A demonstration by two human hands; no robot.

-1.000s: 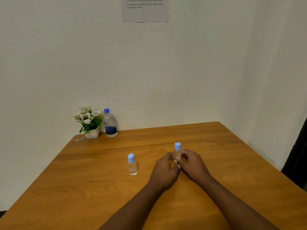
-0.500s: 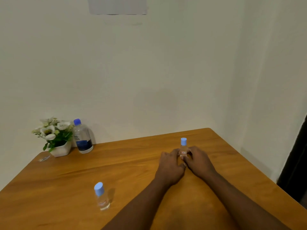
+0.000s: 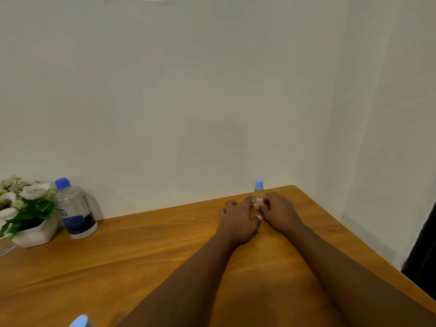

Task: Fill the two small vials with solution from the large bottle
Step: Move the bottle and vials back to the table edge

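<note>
A small clear vial (image 3: 258,194) with a light blue cap stands upright near the far right corner of the wooden table (image 3: 141,251). My left hand (image 3: 238,220) and my right hand (image 3: 279,212) both rest on the table with their fingertips closed around the vial's base. The second small vial (image 3: 80,322) shows only its blue cap at the bottom left edge. The large clear bottle (image 3: 75,208), with a darker blue cap and blue label, stands capped at the far left against the wall.
A white pot of white flowers (image 3: 26,213) stands just left of the large bottle. A small clear item (image 3: 7,250) lies at the left edge. The table's right edge runs close to the side wall.
Both hands have slid the vial away from me toward the far right corner. The view has swung, so the second vial has dropped to the bottom left edge.
</note>
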